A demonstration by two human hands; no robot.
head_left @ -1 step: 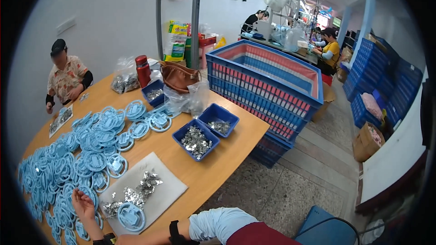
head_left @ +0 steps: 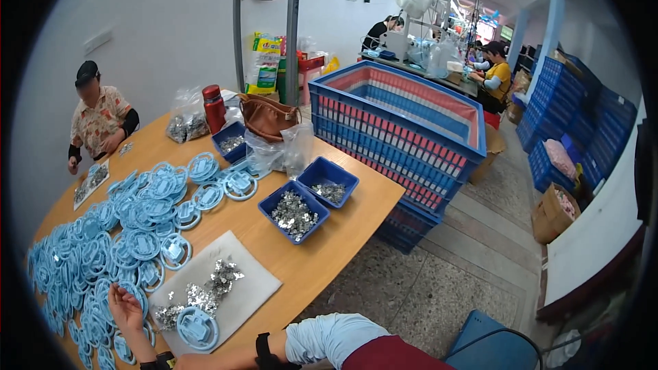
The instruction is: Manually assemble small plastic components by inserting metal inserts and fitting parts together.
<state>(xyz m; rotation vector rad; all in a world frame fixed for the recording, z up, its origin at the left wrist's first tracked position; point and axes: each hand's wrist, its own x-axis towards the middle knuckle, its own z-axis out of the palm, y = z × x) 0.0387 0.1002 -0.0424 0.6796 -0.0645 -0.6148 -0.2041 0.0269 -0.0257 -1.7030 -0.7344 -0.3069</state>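
Observation:
My left hand (head_left: 126,310) is raised beside a large heap of light blue plastic rings (head_left: 82,260). Its palm shows, the fingers are loosely curved and apart, and I see nothing in them. A watch circles its wrist. To its right lies a pale board (head_left: 250,277) with a spread of small shiny metal pieces (head_left: 205,293). One light blue ring (head_left: 197,329) rests on the board's near part, touching the pieces. A bare forearm (head_left: 226,356) with a black band runs along the lower edge; whether it joins this hand I cannot tell. My right hand does not show.
Two blue bins (head_left: 281,225) of metal pieces stand on the wooden table (head_left: 343,205). Behind them are plastic bags, a brown bag (head_left: 271,120) and a red flask (head_left: 214,108). Stacked blue crates (head_left: 397,123) adjoin the table's right side. Across the table sits a person (head_left: 101,109).

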